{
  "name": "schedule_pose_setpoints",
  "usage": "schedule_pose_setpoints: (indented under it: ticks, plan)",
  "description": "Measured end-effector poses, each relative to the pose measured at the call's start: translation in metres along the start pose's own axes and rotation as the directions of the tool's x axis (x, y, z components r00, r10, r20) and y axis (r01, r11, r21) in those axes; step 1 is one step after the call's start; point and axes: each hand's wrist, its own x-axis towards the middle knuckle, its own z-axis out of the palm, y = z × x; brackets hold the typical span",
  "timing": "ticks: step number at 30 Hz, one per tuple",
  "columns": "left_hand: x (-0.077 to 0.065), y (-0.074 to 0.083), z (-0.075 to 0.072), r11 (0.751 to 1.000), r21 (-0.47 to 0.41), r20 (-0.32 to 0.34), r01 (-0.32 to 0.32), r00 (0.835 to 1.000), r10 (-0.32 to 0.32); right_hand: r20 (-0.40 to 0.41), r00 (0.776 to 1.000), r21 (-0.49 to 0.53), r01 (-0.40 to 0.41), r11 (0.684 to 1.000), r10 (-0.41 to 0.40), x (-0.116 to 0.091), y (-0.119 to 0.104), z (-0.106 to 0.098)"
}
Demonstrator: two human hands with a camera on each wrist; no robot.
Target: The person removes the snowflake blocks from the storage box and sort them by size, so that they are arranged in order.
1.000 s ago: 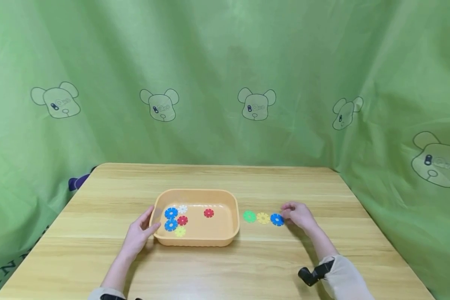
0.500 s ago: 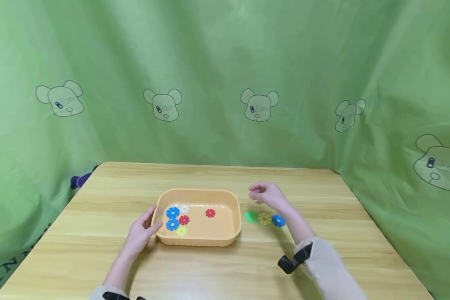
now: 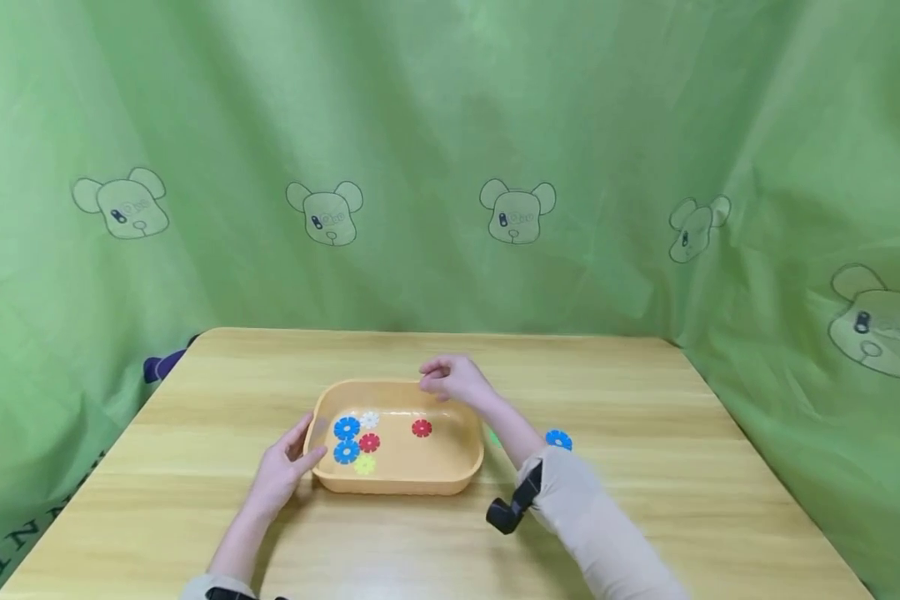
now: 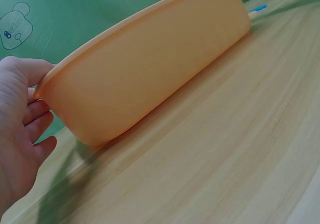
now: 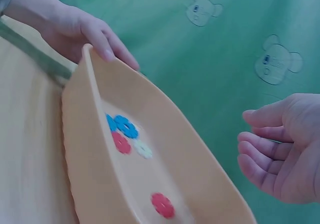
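An orange plastic basin (image 3: 397, 486) stands on the table, and my left hand (image 3: 277, 475) grips its left end, thumb over the rim and fingers outside. Inside lie several flat, notched snowflake discs: two blue ones, one of them a blue disc (image 3: 347, 428), a red disc (image 3: 370, 442), a white disc (image 3: 370, 420), a yellow disc (image 3: 365, 464), and apart from them another red disc (image 3: 422, 427). Over the back rim, toward its right end, hovers my right hand (image 3: 457, 379). Its fingers are loosely bent with nothing between them in the right wrist view (image 5: 285, 149).
Right of the basin, a blue disc (image 3: 558, 439) lies on the wooden table (image 3: 682, 467). A sliver of a green disc (image 3: 494, 437) shows beside my right forearm, which hides part of that row. A green curtain (image 3: 420, 100) with mouse-head prints hangs behind.
My right hand has left the blue disc at the right and moved left, past the green and yellow discs, to above the basin's back rim. My left hand keeps its grip on the basin.
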Motion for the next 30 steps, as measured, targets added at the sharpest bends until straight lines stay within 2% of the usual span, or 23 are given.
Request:
schedule_pose_setpoints:
  ticks: [7, 14, 22, 30]
  plan:
    - [-0.002, -0.003, 0.005, 1.000, -0.021, 0.008, 0.001, 1.000, -0.001, 0.010, 1.000, 0.090, -0.026, 0.996, 0.025, 0.011, 0.001, 0.031]
    - [0.002, -0.003, 0.001, 1.000, 0.006, -0.015, 0.001, 1.000, -0.001, 0.008, 1.000, 0.094, -0.021, 0.995, 0.020, 0.022, -0.005, 0.063]
    - [0.000, -0.004, -0.003, 1.000, 0.016, -0.027, 0.017, 1.000, -0.016, -0.014, 0.999, 0.135, -0.049, 0.990, 0.052, 0.033, 0.000, 0.100]
    - [0.001, -0.002, 0.001, 1.000, -0.005, -0.010, 0.008, 1.000, -0.008, -0.068, 0.994, 0.060, -0.084, 0.995, 0.088, 0.035, 0.004, 0.122]
